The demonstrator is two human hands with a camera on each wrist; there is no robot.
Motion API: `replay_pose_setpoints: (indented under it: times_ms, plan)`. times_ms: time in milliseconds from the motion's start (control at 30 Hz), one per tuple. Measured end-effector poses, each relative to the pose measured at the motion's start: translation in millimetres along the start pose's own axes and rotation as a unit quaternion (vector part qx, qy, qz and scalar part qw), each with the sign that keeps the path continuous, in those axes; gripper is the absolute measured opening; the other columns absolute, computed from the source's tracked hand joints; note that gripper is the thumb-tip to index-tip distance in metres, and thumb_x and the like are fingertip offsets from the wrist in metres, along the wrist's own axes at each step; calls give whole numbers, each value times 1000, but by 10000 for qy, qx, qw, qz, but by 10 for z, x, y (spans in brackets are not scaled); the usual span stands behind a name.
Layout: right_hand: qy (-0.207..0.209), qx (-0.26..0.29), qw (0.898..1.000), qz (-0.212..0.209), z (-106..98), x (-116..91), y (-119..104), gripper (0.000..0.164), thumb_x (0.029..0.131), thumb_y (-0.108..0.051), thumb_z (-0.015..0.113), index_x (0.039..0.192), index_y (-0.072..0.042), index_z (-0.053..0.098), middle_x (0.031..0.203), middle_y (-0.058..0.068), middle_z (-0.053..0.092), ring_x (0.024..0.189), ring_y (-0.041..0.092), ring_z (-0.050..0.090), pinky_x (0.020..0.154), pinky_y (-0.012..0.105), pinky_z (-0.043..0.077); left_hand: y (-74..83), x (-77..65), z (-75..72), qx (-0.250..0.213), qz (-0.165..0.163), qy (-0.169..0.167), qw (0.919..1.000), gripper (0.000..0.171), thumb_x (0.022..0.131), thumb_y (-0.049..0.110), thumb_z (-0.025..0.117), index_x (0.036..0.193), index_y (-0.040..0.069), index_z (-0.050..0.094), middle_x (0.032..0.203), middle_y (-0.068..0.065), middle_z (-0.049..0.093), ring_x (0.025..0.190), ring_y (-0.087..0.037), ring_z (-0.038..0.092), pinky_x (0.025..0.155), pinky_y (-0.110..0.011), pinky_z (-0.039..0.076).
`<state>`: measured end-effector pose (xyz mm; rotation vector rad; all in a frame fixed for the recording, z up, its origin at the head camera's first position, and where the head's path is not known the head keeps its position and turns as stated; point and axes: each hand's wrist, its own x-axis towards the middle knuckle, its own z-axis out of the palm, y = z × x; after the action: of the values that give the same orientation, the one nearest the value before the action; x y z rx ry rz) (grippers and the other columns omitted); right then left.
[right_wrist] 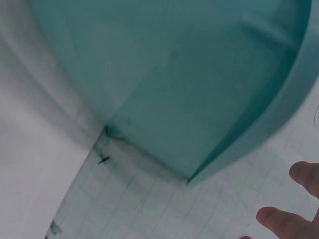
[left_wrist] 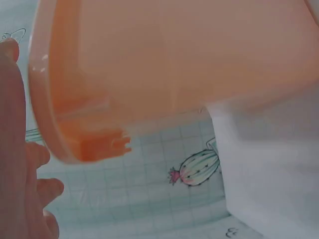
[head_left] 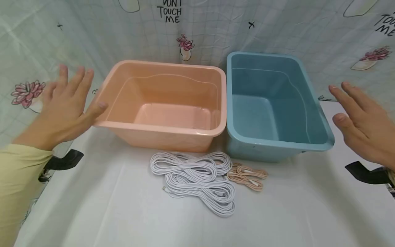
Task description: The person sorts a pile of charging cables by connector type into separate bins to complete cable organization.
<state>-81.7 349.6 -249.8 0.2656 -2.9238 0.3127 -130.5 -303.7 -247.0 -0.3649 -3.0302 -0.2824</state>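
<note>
Apparently pre-grasp: left grip (head_left: 65,107), right grip (head_left: 367,121), both spread, empty; white cables (head_left: 200,188) between them would need an inward reach.

Peach bin (head_left: 160,140), glossy plastic, upright, open-topped, long side twd me, rim nr my L hand (head_left: 65,109); can't tell if touching. Blue bin (head_left: 262,151), also upright + open-topped, narrow end twd me, just beside peach one, nr my R hand (head_left: 365,127).
</note>
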Motion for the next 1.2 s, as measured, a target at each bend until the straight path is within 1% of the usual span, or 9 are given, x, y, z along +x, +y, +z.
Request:
replay_pose_setpoints:
  times_ms: [167,367,467,600,667,833,900,1100,1200]
  plan:
    - [16,574,9962,-660,91,-3,-208,67,111,-48,34,167,-16,18,174,23,12,157,58,11,120,83,2,45,-25,91,-280,-56,238,9993,91,102,66,37,168,14,1,176,-10,-3,161,-34,-24,124,-74,-6]
    - [275,1185,9818,-1461,148,19,-428,61,111,-45,39,165,-20,29,172,20,23,155,55,24,125,76,10,123,-45,153,-262,87,346,9990,95,100,67,40,167,10,5,176,-12,4,164,-40,-12,122,-72,4]
    - [276,1420,9739,-1746,160,9,-557,63,110,-48,41,165,-20,30,173,16,24,158,47,24,126,73,13,156,-71,192,-230,190,276,9992,96,100,65,43,167,9,4,176,-12,3,164,-40,-9,121,-70,7]
    - [331,1564,9627,-2182,192,-19,-740,68,108,-54,43,163,-16,33,172,14,26,163,28,21,126,69,15,184,-126,243,-225,241,209,9992,97,100,63,47,167,8,3,176,-13,3,165,-38,-6,122,-69,8]
    - [389,1582,9571,-2398,208,-33,-839,72,106,-59,41,162,-14,35,171,12,28,163,22,20,129,64,15,195,-141,267,-258,261,208,9991,98,100,62,48,167,8,2,176,-14,5,165,-38,-3,122,-70,10]
    - [590,1704,9364,-3012,275,-47,-1124,84,102,-69,34,159,-7,40,167,16,34,160,22,26,131,40,17,213,-149,305,-328,260,165,9990,100,100,60,52,167,5,1,175,-17,4,165,-39,0,126,-69,11]
    - [670,1777,9259,-3266,308,-50,-1244,86,102,-69,34,157,-4,43,164,19,38,159,23,29,130,34,17,214,-148,310,-314,247,145,9991,102,99,60,53,166,3,1,175,-19,2,164,-40,0,129,-67,9]
    - [842,1951,8994,-3819,386,-108,-1538,84,102,-65,40,151,3,48,157,23,45,158,21,32,132,29,22,238,-120,307,-244,175,112,9995,107,98,62,54,164,-3,1,172,-28,1,163,-45,0,133,-61,3]
    - [592,1960,8942,-3980,425,-156,-1644,83,102,-63,42,153,2,46,159,21,43,158,22,33,131,25,23,254,-109,312,-305,176,184,9992,109,97,63,56,164,-5,3,171,-31,5,162,-47,3,133,-59,3]
